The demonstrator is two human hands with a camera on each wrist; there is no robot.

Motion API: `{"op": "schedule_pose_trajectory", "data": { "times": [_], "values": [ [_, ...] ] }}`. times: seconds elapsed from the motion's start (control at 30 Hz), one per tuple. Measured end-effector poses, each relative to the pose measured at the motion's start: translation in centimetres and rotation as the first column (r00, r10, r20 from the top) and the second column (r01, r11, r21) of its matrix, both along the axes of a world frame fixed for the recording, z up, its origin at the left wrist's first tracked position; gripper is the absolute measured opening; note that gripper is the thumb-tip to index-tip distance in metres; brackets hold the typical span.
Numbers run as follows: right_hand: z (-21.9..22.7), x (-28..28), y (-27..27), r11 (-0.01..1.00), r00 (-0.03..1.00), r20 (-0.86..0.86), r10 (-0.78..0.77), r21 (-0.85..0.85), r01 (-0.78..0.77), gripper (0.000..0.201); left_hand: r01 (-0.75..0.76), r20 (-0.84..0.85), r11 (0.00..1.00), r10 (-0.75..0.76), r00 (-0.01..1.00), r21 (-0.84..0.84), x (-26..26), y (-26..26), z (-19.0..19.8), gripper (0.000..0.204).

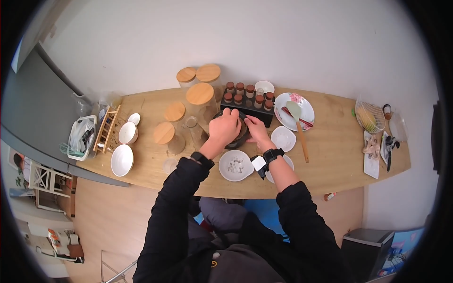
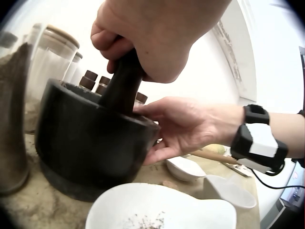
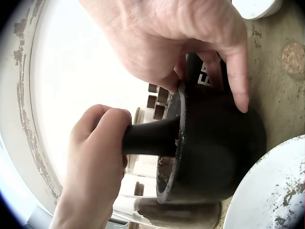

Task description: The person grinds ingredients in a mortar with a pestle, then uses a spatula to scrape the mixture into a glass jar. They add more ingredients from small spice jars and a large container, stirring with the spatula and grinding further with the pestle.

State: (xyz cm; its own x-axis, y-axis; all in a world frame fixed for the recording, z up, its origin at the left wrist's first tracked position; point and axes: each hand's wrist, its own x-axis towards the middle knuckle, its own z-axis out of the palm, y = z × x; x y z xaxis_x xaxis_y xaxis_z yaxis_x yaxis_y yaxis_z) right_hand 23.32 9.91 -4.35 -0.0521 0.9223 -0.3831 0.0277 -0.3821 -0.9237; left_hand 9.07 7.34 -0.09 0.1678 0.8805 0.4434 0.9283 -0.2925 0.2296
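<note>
While the left grip (image 1: 226,126) clasps a pestle (image 3: 150,137), the right grip (image 1: 256,129) holds the mortar (image 2: 90,140) containing brown material (image 3: 166,167).

The left hand (image 2: 147,38) grips the upper end of the pestle (image 2: 121,90), which stands tilted inside the mortar (image 2: 90,138). The right hand (image 2: 178,126) touches the mortar at its rim and side. A white bowl (image 2: 112,205) containing dark flakes (image 2: 145,222) sits in front. Capped bottles (image 2: 87,81) stand behind.

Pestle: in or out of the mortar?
In: the pestle runs past the rim of the mortar in both wrist views; its tip is hidden.
</note>
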Motion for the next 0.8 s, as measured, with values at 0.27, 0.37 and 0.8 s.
{"op": "schedule_pose_trajectory", "data": {
  "times": [0.27,0.37,0.8],
  "values": [
    [-0.3,0.1,0.0,1.0,1.0,-0.029,0.008,-0.021,-0.009,0.04,-0.059,-0.064,0.997,0.055,0.996,-0.052,-2.8,0.3,0.9,0.016],
    [-0.5,0.2,0.2,1.0,0.999,-0.045,0.011,-0.028,-0.012,0.04,0.021,-0.108,0.998,-0.027,0.994,-0.055,-2.3,-0.8,1.0,0.014],
    [-0.3,0.2,0.1,1.0,0.999,-0.046,0.017,-0.018,-0.018,0.039,-0.025,-0.105,0.999,0.02,0.994,-0.041,-0.3,0.4,1.1,0.014]
  ]
}}
